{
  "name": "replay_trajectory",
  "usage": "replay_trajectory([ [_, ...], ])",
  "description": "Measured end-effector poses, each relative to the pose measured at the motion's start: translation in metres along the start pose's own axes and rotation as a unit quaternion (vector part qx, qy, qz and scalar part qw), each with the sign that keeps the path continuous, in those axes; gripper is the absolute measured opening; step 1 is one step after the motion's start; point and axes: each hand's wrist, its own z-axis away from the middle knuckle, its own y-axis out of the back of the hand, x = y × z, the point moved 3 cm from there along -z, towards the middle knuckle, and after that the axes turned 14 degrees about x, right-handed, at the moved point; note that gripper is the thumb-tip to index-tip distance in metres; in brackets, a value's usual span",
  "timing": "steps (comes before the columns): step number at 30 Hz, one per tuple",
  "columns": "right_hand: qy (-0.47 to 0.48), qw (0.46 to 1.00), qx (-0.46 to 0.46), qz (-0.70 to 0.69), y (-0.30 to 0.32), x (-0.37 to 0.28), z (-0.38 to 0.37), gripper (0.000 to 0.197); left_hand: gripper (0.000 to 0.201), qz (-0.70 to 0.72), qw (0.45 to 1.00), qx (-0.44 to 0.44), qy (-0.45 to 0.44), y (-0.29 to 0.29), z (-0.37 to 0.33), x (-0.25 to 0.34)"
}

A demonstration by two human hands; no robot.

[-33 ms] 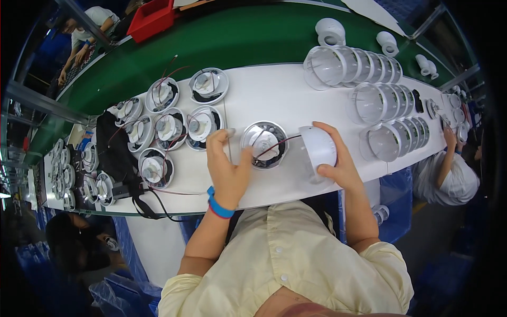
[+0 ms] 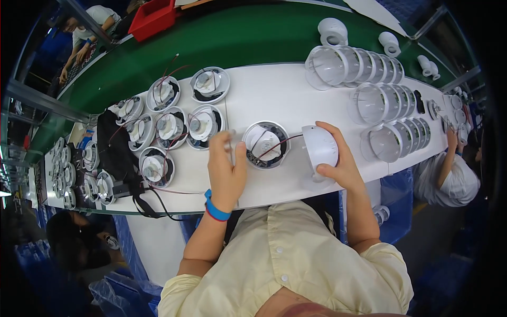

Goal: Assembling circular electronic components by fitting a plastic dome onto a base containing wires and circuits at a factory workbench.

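My right hand (image 2: 342, 165) grips a white dome-shaped housing (image 2: 320, 148), its fingers over the far edge and its thumb on the near side. A clear rim shows along the housing's left side. A thin dark red wire (image 2: 280, 142) runs from that side to a round white unit (image 2: 265, 145) with dark parts inside, lying on the table between my hands. My left hand (image 2: 227, 170) is just left of this unit, fingers raised and apart, holding nothing. Its fingertips are slightly blurred.
Several similar wired units (image 2: 206, 127) lie to the left, by a black bag (image 2: 115, 150) and a cable. On the right stand rows of stacked clear covers (image 2: 328, 66). White round-necked parts (image 2: 332, 33) and a red bin (image 2: 153, 20) sit on the green belt (image 2: 248, 39). Other people work nearby.
My left hand has drawn back a little to the left, and its thumb has come away from the round unit. The right hand keeps its hold on the housing.
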Motion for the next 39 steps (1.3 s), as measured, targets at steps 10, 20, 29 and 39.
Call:
replay_trajectory([
  [10, 0.062, 0.995, 0.059, 0.054, -0.009, 0.013, 0.009, 0.092, 0.072, 0.031, 0.935, -0.31, 0.171, -0.027, 0.006, -0.03],
  [20, 0.231, 0.931, 0.213, 0.186, -0.043, 0.019, 0.043, 0.105, 0.068, 0.298, 0.888, -0.151, 0.316, -0.062, 0.042, -0.016],
  [29, 0.252, 0.927, 0.226, 0.163, -0.052, 0.006, 0.026, 0.102, 0.084, 0.378, 0.861, -0.209, 0.267, -0.056, 0.042, -0.006],
  [39, 0.34, 0.912, 0.158, 0.165, -0.06, 0.021, 0.024, 0.101, 0.064, 0.542, 0.713, -0.168, 0.412, -0.054, 0.029, 0.025],
])
